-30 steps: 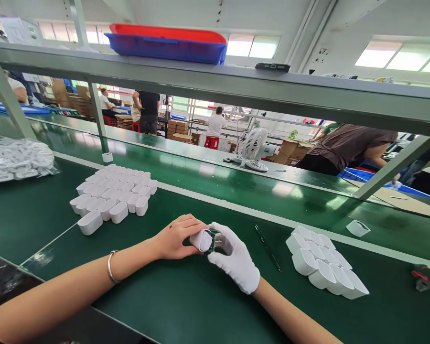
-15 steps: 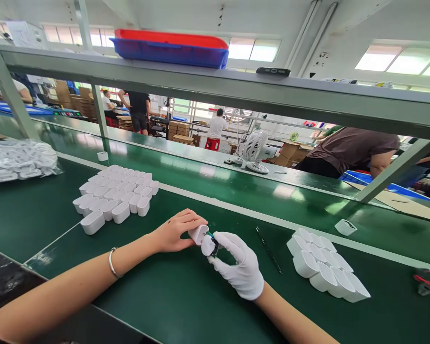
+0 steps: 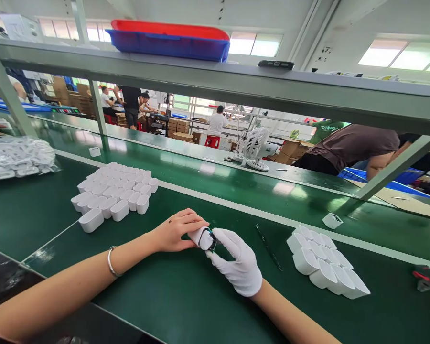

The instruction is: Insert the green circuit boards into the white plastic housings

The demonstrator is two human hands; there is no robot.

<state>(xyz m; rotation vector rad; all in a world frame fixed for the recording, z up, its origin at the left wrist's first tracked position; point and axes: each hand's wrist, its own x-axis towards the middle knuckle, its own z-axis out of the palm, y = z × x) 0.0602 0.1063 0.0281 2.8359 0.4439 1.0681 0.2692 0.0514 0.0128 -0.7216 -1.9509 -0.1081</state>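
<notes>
My bare left hand (image 3: 179,230) wraps round a white oval plastic housing (image 3: 196,235), its open end facing right. In my gloved right hand (image 3: 238,262), thumb and fingertips pinch a small circuit-board assembly (image 3: 213,240) with a white rounded part (image 3: 206,241) on its left. That white part sits at the mouth of the housing, partly inside it. To the left stands a block of white oval housings (image 3: 116,188) packed side by side. A smaller group of such housings (image 3: 326,263) stands right of my gloved hand. Between them and the glove lies a thin black tool (image 3: 268,247), perhaps tweezers.
Clear bags of white parts (image 3: 19,157) lie at far left. Single housings (image 3: 94,151) (image 3: 332,220) rest on the green belt (image 3: 208,184). Red-handled pliers (image 3: 428,281) lie at right. Overhead, a shelf beam (image 3: 215,79) carries stacked trays (image 3: 168,43). A fan (image 3: 256,145) and several people are beyond.
My right hand has moved slightly left, bringing the white part and board into the housing's mouth. The single housings on the belt have shifted left. My left hand keeps its grip.
</notes>
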